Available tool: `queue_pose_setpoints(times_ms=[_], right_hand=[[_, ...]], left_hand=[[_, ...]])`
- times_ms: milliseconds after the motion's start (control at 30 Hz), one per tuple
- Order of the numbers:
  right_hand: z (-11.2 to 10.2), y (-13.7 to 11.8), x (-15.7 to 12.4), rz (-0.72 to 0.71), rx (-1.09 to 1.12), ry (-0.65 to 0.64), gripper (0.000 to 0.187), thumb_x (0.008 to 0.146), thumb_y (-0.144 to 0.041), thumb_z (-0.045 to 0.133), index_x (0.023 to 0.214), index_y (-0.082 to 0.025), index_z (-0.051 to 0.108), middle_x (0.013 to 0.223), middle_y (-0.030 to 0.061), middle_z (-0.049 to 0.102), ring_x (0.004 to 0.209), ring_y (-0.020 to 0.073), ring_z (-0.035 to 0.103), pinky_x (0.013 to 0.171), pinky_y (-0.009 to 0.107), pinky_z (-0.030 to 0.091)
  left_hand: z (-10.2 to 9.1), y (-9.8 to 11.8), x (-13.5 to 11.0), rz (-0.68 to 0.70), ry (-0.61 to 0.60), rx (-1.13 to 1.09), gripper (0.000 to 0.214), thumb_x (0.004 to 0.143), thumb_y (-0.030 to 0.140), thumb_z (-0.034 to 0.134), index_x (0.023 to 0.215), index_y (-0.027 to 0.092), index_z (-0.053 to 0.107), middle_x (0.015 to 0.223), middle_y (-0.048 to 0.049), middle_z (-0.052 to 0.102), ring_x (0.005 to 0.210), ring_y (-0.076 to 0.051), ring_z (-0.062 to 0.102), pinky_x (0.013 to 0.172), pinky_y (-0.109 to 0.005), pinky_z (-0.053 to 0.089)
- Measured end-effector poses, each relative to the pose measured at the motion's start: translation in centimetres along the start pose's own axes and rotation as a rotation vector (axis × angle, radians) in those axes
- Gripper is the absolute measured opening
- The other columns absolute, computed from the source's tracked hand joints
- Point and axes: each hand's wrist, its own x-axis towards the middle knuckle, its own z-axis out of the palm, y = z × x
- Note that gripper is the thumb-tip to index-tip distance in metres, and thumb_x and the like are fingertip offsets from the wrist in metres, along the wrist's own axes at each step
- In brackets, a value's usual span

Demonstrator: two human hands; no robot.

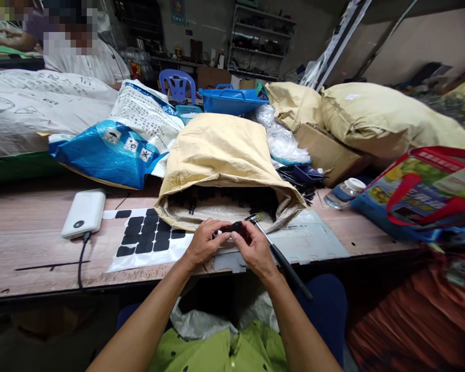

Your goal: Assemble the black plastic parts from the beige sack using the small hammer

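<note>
Small black part (231, 227), partly covered by the grip, exact shape unclear. Long axis roughly left-right; can't tell which end is front. Left hand (206, 241) and right hand (256, 251) both pinched on it, near the mouth of tan sack (221, 147). Dark contents (261, 198) hard to make out.

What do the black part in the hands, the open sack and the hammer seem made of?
Black part: probably plastic, given its slight shine, though mostly covered.
Sack: perhaps woven plastic or heavy paper, matte tan, stiffly creased.
Hammer: shiny shaft, seemingly metal; smooth dark grip, likely rubber or plastic.
</note>
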Motion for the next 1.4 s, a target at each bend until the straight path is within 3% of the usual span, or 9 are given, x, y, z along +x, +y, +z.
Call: queue_pose_setpoints(times_ms=[133, 400, 600, 733, 1000, 1100, 1233, 1333, 1400], right_hand=[[-0.7, 0.7, -0.1, 0.014, 0.010, 0.031, 0.038, 0.091, -0.033, 0.065, 0.127, -0.020, 0.058, 0.092, 0.0016, 0.066, 0.073, 0.0138, 0.058, 0.066, 0.025, 0.048], [-0.6, 1.3, -0.2, 0.019, 0.001, 0.057, 0.030, 0.092, -0.031, 0.063, 0.118, -0.018, 0.069, 0.095, 0.0052, 0.072, 0.081, 0.0175, 0.066, 0.075, 0.029, 0.054], [-0.3, 1.7, -0.3, 0.000, -0.042, 0.084, 0.027, 0.093, -0.032, 0.062, 0.114, -0.020, 0.075, 0.106, 0.0071, 0.077, 0.093, 0.0214, 0.071, 0.085, 0.033, 0.056], [0.6, 1.1, -0.4, -0.006, -0.088, 0.112, 0.024, 0.094, -0.031, 0.059, 0.106, -0.021, 0.078, 0.094, 0.0055, 0.079, 0.087, 0.0220, 0.071, 0.080, 0.032, 0.056], [0.7, 1.0, -0.8, 0.084, -0.007, 0.063, 0.023, 0.094, -0.035, 0.061, 0.097, -0.020, 0.078, 0.065, 0.0006, 0.069, 0.055, 0.0147, 0.059, 0.056, 0.026, 0.048], [0.1, 1.5, -0.9, 0.112, 0.104, 0.031, 0.025, 0.090, -0.038, 0.068, 0.104, -0.019, 0.077, 0.075, 0.0018, 0.071, 0.063, 0.0148, 0.061, 0.057, 0.025, 0.050], [-0.2, 1.8, -1.0, 0.085, 0.169, 0.032, 0.037, 0.084, -0.033, 0.073, 0.119, -0.020, 0.073, 0.097, 0.0050, 0.073, 0.083, 0.0179, 0.066, 0.072, 0.029, 0.055], [-0.2, 1.9, -1.1, 0.087, 0.175, 0.013, 0.031, 0.087, -0.033, 0.069, 0.114, -0.020, 0.074, 0.097, 0.0050, 0.073, 0.085, 0.0187, 0.066, 0.073, 0.030, 0.056], [-0.1, 1.9, -1.1, 0.110, 0.172, 0.016, 0.029, 0.088, -0.035, 0.067, 0.112, -0.020, 0.074, 0.090, 0.0044, 0.072, 0.079, 0.0179, 0.065, 0.067, 0.028, 0.054]], left_hand=[[0.0, 0.3, 0.1, 0.048, -0.036, 0.087, 0.026, 0.098, 0.036, 0.059, 0.113, 0.021, 0.074, 0.095, -0.0053, 0.072, 0.093, -0.023, 0.058, 0.085, -0.036, 0.042], [0.1, 0.3, 0.1, 0.061, -0.057, 0.192, 0.027, 0.098, 0.039, 0.058, 0.113, 0.021, 0.072, 0.099, -0.0054, 0.072, 0.095, -0.023, 0.058, 0.086, -0.036, 0.040], [0.7, -0.2, 0.0, 0.102, -0.033, 0.398, 0.026, 0.102, 0.035, 0.052, 0.108, 0.020, 0.073, 0.094, -0.0069, 0.071, 0.090, -0.024, 0.056, 0.081, -0.037, 0.038], [0.8, -0.3, -0.2, 0.135, 0.017, 0.504, 0.024, 0.100, 0.027, 0.050, 0.102, 0.019, 0.072, 0.090, -0.0078, 0.070, 0.089, -0.025, 0.055, 0.080, -0.038, 0.037], [0.6, 0.0, -0.2, 0.107, -0.010, 0.480, 0.023, 0.097, 0.024, 0.050, 0.096, 0.021, 0.072, 0.087, -0.0072, 0.071, 0.088, -0.025, 0.055, 0.080, -0.039, 0.035], [0.5, 0.0, -0.1, 0.073, -0.078, 0.397, 0.027, 0.100, 0.031, 0.049, 0.090, 0.023, 0.072, 0.085, -0.0042, 0.072, 0.087, -0.024, 0.054, 0.082, -0.039, 0.034], [0.1, -0.1, 0.0, 0.005, -0.111, 0.293, 0.041, 0.103, 0.037, 0.043, 0.072, 0.021, 0.065, 0.073, -0.0022, 0.065, 0.081, -0.022, 0.052, 0.079, -0.037, 0.033], [0.0, 0.0, 0.1, -0.014, -0.119, 0.261, 0.045, 0.103, 0.038, 0.042, 0.067, 0.020, 0.062, 0.067, -0.0018, 0.059, 0.078, -0.021, 0.051, 0.077, -0.036, 0.033], [0.0, 0.2, 0.0, -0.017, -0.110, 0.245, 0.041, 0.102, 0.039, 0.045, 0.074, 0.021, 0.068, 0.072, -0.0026, 0.063, 0.081, -0.022, 0.053, 0.079, -0.036, 0.034]])
